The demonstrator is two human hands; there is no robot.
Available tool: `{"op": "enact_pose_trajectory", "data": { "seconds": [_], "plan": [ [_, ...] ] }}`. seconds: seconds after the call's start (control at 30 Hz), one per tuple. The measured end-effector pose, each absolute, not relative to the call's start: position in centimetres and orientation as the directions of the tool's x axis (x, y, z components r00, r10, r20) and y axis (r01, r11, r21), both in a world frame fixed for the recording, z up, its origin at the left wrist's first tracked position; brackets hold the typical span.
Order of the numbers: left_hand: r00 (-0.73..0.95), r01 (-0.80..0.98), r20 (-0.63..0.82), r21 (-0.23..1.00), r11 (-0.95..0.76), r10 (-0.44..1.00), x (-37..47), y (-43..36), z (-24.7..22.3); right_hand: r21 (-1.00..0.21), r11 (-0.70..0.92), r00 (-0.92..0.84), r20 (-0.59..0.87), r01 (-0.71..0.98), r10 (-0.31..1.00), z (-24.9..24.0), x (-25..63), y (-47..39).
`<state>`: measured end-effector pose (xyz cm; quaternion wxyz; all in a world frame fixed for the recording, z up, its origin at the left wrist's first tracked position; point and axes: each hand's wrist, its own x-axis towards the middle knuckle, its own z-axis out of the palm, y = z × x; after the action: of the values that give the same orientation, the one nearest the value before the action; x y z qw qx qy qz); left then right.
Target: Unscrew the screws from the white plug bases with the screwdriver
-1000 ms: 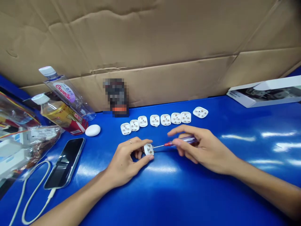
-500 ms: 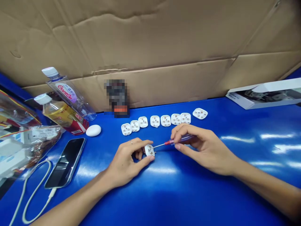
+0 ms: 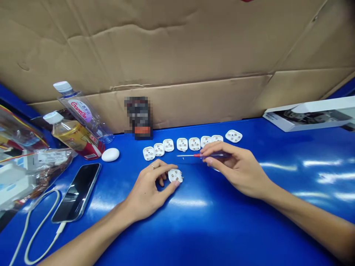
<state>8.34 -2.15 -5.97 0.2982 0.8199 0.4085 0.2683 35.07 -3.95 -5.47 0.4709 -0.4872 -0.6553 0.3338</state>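
Between the thumb and fingers of my left hand (image 3: 151,186) is a small white plastic housing (image 3: 175,175) with brass-coloured metal contacts inside, its open side facing up. My right hand (image 3: 235,166) grips a screwdriver (image 3: 213,155) by its clear purple handle. Its thin metal shaft (image 3: 187,155) points left, apart from the housing and above it in view. A tiny screw-like piece (image 3: 183,159) shows just below the shaft. Behind my hands, several similar white housings (image 3: 182,144) lie in a row, one (image 3: 233,136) set off to the right.
On the left are a phone (image 3: 77,192) with a white cable (image 3: 27,221), a white oval case (image 3: 110,154), two bottles (image 3: 74,135) and a plastic bag of parts (image 3: 52,170). An open white box (image 3: 294,125) stands back right. A cardboard wall (image 3: 194,96) closes the back.
The screwdriver tip has come out of the housing and moved up, and the shaft now lies nearly level. My left hand has tilted the housing flatter, still holding it.
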Motion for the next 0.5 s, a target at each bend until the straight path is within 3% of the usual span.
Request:
{"op": "enact_pose_trajectory", "data": {
  "seconds": [0.17, 0.3, 0.5],
  "plan": [
    [0.499, 0.518, 0.217, 0.702, -0.489, 0.839, 8.31, -2.25, -6.02, -0.900, 0.255, -0.177, 0.203, 0.353, 0.963, -6.20, 35.00, -3.67],
    [0.521, 0.516, 0.211, 0.694, -0.502, 0.827, 8.13, -2.40, -6.10, -0.907, 0.268, -0.159, 0.227, 0.326, 0.961, -6.25, 34.94, -3.91],
    [0.534, 0.519, 0.207, 0.685, -0.512, 0.820, 8.04, -2.34, -6.26, -0.935, 0.299, 0.053, 0.314, 0.189, 0.948, -6.00, 35.41, -3.70]
  ]
}}
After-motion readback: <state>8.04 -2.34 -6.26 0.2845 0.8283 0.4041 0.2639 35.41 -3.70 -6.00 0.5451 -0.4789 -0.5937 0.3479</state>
